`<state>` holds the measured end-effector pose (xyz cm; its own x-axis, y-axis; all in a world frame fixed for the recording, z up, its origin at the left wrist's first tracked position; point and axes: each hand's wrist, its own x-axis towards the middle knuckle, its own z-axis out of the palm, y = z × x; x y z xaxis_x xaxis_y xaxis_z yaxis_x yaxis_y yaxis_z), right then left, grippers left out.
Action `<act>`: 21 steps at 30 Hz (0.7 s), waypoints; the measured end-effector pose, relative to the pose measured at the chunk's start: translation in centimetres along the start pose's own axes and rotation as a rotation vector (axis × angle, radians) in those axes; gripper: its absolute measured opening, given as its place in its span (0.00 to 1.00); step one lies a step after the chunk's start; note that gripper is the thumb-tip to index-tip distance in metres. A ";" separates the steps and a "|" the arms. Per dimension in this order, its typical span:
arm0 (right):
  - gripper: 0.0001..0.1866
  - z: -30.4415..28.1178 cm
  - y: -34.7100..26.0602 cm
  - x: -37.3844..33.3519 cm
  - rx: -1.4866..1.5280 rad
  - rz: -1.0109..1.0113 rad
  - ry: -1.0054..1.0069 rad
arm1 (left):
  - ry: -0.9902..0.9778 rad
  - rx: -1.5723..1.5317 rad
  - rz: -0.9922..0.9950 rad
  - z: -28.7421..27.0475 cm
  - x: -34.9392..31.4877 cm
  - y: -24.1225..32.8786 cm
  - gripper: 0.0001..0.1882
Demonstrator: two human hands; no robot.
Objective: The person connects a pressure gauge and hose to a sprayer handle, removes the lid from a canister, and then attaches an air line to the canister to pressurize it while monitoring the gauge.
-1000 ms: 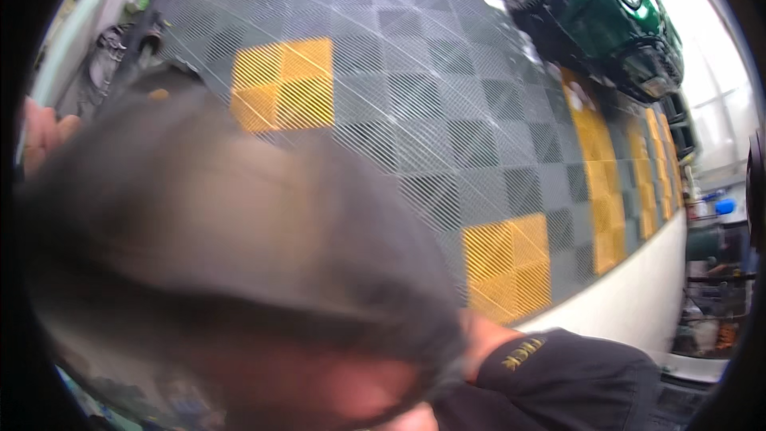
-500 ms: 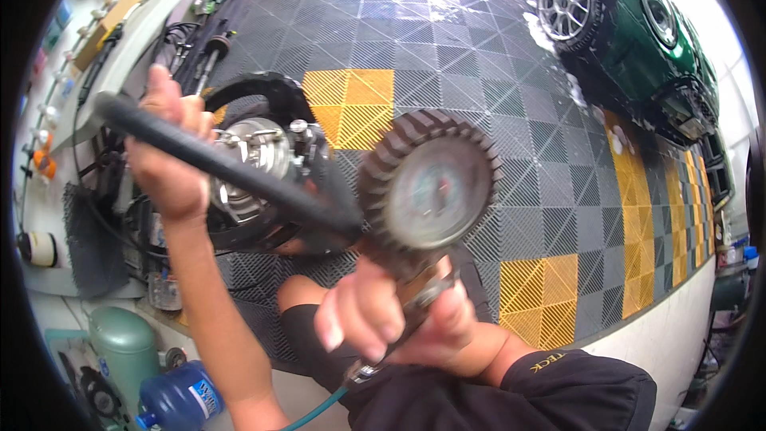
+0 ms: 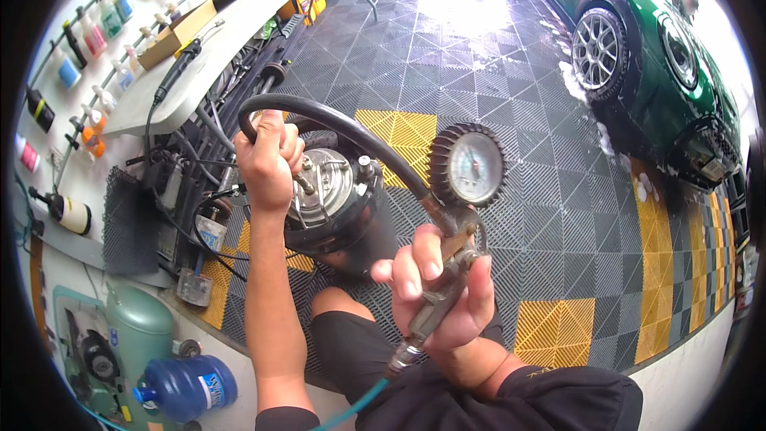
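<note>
My right hand is wrapped round the body of a tire inflator gun with a round dial gauge in a ribbed black rubber cover. A teal air line joins its lower end at a metal coupling. From the gun's top a thick black hose arches over to my left hand, which is closed on its far end. A short metal fitting pokes out below those fingers. Under it stands a black tank with a round metal lid; I cannot tell whether fitting and lid touch.
A green car stands at the right on grey and yellow floor tiles. At the left are a white table, spray bottles on a wall rail, a green cylinder and a blue water jug. Black cables run beside the tank.
The view has shifted, and more of the table and bottles shows. The hose has gone from a slanting, nearly straight line to an arch. My left hand now hangs over the tank's lid.
</note>
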<state>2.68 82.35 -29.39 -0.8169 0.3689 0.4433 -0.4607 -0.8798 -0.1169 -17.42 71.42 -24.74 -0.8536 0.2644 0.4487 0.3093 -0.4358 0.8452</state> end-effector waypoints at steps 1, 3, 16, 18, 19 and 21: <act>0.33 0.3 -0.1 -0.2 0.012 0.002 0.062 | 0.030 -0.010 -0.019 0.1 -0.1 0.0 0.22; 0.31 1.0 -1.1 -0.5 -0.107 0.007 -0.009 | 0.108 -0.003 -0.071 0.3 -0.2 0.1 0.24; 0.21 1.5 -1.9 -1.2 -0.204 0.113 0.074 | 0.100 0.068 -0.036 0.8 -0.1 -0.1 0.26; 0.14 0.8 -1.3 -1.0 -0.149 0.109 0.076 | 0.110 0.074 -0.038 0.7 0.0 0.0 0.25; 0.13 0.4 -1.0 -0.8 -0.109 0.118 0.077 | 0.098 0.093 -0.015 0.7 0.0 -0.1 0.24; 0.12 0.0 -0.8 -0.9 -0.091 0.134 0.119 | 0.073 0.044 -0.003 0.5 0.1 0.0 0.27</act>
<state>3.73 82.71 -29.74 -0.9058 0.2884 0.3105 -0.3706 -0.8945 -0.2502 -17.28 71.93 -24.58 -0.8824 0.2018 0.4250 0.3232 -0.3963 0.8593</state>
